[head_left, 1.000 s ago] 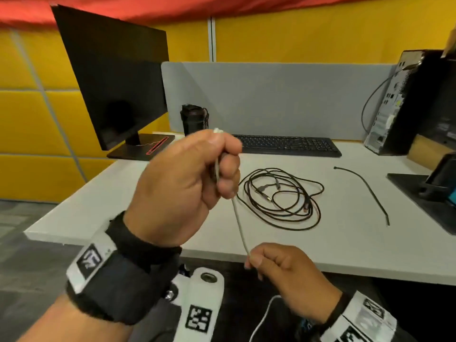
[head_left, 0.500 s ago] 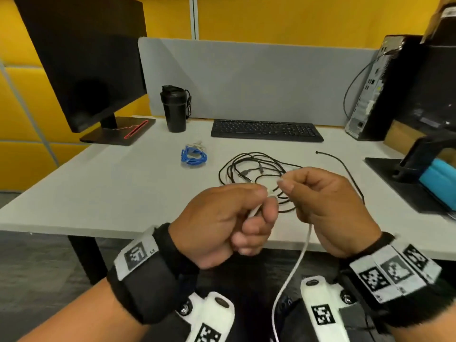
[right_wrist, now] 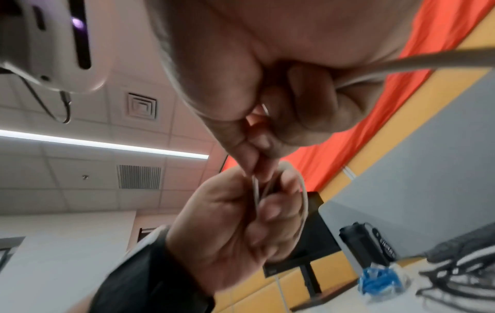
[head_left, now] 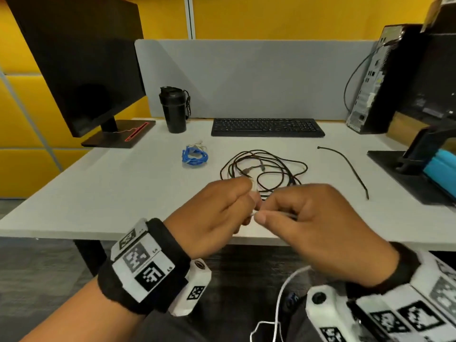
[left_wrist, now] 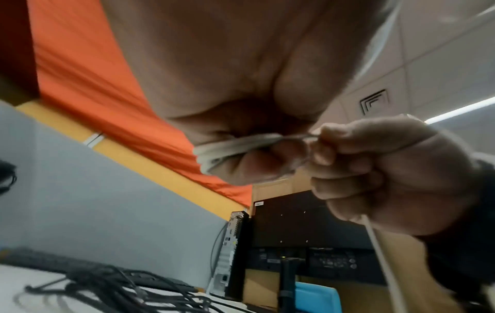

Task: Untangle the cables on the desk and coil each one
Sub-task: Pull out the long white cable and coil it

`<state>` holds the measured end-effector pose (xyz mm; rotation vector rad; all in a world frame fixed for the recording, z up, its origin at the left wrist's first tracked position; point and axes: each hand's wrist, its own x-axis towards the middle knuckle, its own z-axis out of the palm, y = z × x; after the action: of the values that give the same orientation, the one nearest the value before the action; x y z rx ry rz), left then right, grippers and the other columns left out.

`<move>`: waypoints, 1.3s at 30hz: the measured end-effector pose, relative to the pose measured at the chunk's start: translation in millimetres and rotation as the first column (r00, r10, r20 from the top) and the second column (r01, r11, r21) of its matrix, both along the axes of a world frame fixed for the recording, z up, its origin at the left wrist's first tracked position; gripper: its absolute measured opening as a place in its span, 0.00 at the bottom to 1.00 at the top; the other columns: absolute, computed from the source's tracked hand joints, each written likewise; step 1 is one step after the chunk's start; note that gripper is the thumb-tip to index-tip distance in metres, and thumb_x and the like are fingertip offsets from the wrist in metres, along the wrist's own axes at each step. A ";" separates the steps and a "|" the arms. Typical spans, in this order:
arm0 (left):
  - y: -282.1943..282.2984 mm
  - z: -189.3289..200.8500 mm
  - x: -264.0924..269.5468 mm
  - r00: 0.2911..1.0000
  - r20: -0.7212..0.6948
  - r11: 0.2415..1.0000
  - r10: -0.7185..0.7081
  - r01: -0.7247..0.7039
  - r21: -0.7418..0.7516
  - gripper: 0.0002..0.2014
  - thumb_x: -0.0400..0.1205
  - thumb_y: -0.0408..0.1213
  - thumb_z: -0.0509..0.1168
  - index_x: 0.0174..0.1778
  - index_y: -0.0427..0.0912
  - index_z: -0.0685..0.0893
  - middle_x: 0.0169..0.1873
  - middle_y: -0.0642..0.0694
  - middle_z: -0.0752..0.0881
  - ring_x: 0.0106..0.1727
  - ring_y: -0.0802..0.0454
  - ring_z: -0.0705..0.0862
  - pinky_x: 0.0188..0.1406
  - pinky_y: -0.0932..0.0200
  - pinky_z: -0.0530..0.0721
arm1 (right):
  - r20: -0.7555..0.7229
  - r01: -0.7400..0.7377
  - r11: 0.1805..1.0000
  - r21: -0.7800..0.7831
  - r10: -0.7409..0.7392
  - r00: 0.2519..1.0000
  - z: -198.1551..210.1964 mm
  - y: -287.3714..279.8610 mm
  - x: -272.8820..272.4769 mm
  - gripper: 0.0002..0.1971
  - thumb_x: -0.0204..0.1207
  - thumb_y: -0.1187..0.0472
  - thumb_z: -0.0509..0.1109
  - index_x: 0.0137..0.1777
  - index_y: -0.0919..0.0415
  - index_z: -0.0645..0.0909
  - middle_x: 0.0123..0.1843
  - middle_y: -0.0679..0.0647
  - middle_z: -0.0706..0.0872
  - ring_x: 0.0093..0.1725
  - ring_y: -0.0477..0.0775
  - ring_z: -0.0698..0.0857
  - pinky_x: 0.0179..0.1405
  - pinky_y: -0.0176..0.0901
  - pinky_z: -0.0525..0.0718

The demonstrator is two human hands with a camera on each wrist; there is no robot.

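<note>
Both hands meet over the desk's front edge around a thin white cable (head_left: pixel 280 299). My left hand (head_left: pixel 217 213) grips a small bundle of its loops (left_wrist: pixel 235 146) in curled fingers. My right hand (head_left: pixel 311 223) pinches the white cable (right_wrist: pixel 255 186) between thumb and forefinger right beside the left; the rest runs through the right fist and hangs down toward my lap. On the desk (head_left: pixel 103 193) behind the hands lies a loose black cable pile (head_left: pixel 264 169), partly hidden by the knuckles. A small blue coiled cable (head_left: pixel 195 156) sits further left.
A black keyboard (head_left: pixel 267 127) and a black bottle (head_left: pixel 175 109) stand at the back. A monitor (head_left: pixel 81 62) is at the left, a computer tower (head_left: pixel 375 80) and black stand (head_left: pixel 424 154) at the right. A single black cable (head_left: pixel 350 166) lies right of the pile.
My left hand came down from in front of the camera to the desk edge. My right hand rose from below the desk to meet it, laying white cable against the bundle.
</note>
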<state>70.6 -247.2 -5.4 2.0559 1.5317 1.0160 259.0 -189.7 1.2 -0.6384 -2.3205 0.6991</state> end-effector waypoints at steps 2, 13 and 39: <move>-0.4 0.1 3.8 0.983 0.179 0.981 -0.036 0.068 -0.181 0.17 0.86 0.45 0.54 0.36 0.43 0.80 0.27 0.51 0.78 0.30 0.52 0.77 0.33 0.48 0.80 | -0.053 0.025 1.000 -0.017 -0.025 0.998 6.6 10.5 7.6 0.06 0.72 0.51 0.78 0.34 0.47 0.88 0.31 0.38 0.87 0.32 0.42 0.84 0.31 0.28 0.76; -21.7 51.8 -16.2 0.225 0.964 0.699 -0.142 0.712 -0.064 0.11 0.85 0.40 0.62 0.40 0.38 0.79 0.25 0.52 0.68 0.21 0.59 0.62 0.22 0.62 0.62 | -0.518 -0.389 0.646 -0.657 -0.012 0.855 -39.6 25.5 -17.9 0.09 0.73 0.50 0.73 0.42 0.54 0.91 0.28 0.49 0.72 0.24 0.43 0.65 0.21 0.33 0.63; 9.2 -4.6 -28.5 0.982 0.180 0.997 0.052 -0.040 -0.066 0.17 0.87 0.47 0.55 0.46 0.42 0.86 0.32 0.49 0.84 0.30 0.53 0.81 0.34 0.53 0.82 | -0.332 -0.303 0.906 -0.295 0.201 0.922 4.7 9.8 4.5 0.13 0.71 0.48 0.70 0.39 0.56 0.90 0.24 0.45 0.79 0.25 0.40 0.72 0.28 0.28 0.71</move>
<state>42.1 -238.0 -10.1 1.8382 1.5035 1.1249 263.5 -179.9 6.0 -0.3441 -2.0355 1.2517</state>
